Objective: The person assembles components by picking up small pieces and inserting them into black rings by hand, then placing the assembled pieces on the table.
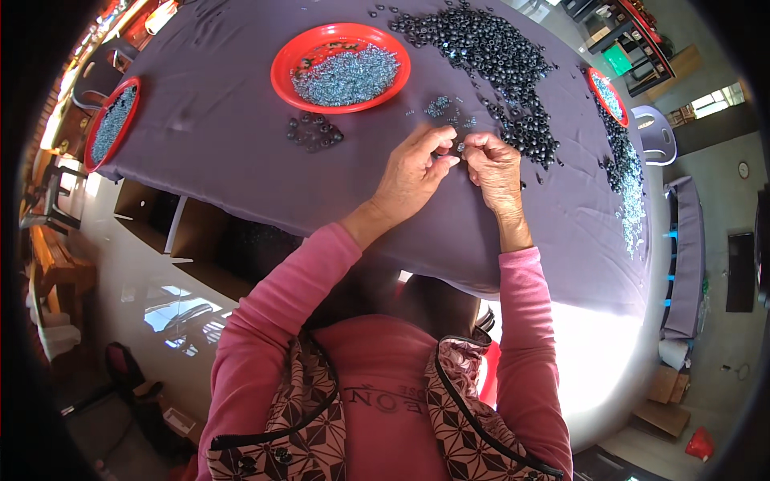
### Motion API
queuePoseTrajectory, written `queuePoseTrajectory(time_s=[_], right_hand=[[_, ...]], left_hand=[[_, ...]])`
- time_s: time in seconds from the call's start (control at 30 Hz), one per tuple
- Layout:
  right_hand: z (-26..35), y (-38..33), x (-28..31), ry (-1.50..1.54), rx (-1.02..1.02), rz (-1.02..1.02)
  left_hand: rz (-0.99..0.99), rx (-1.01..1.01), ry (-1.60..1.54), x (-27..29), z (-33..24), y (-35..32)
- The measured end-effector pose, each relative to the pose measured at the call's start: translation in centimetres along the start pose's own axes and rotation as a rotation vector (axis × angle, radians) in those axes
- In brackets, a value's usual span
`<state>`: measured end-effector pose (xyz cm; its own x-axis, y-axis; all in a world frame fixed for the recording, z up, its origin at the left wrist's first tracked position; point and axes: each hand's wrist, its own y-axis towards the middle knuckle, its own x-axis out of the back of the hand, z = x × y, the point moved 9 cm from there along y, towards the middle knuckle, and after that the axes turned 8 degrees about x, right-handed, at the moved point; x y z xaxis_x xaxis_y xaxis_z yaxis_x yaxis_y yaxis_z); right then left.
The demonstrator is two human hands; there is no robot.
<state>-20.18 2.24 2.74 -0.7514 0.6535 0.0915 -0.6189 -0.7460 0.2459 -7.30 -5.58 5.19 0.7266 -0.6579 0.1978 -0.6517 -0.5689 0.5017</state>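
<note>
Over the purple-grey tablecloth, my left hand [413, 172] and my right hand [495, 170] are close together with a narrow gap between them. The left thumb and forefinger curl toward each other around something too small to name. My right fingers are closed in a pinch, and what they hold is mostly hidden. A tiny pale piece [461, 147] shows between the fingertips. Just beyond them lies a loose scatter of small bluish-silver pieces [439, 106]. A large spread of small round black pieces [505, 68] reaches down beside my right hand.
A red plate [282, 86] of bluish-silver pieces stands at the far middle, with a small cluster of black pieces [314, 131] before it. Other red plates stand at the left [90, 160] and right [624, 122] edges. Cardboard boxes [204, 240] sit under the table.
</note>
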Motion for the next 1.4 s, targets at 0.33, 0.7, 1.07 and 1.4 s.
queuePoseTrajectory(time_s=[0.33,0.7,1.07,1.4], right_hand=[[2.0,-1.3,-2.0,-0.05,0.187,-0.147],[1.2,-1.5,-2.2,0.228,0.023,-0.072],[1.2,-1.5,-4.0,0.188,0.064,0.035],[-0.2,-1.7,-3.4,0.433,-0.107,-0.051]], left_hand=[[0.045,0.182,-0.435,-0.3,2.1,0.2],[0.002,0.504,-0.778,0.2,4.6,0.3],[0.032,0.449,-0.672,0.1,4.4,0.4],[0.044,0.361,-0.599,-0.1,3.8,0.7]])
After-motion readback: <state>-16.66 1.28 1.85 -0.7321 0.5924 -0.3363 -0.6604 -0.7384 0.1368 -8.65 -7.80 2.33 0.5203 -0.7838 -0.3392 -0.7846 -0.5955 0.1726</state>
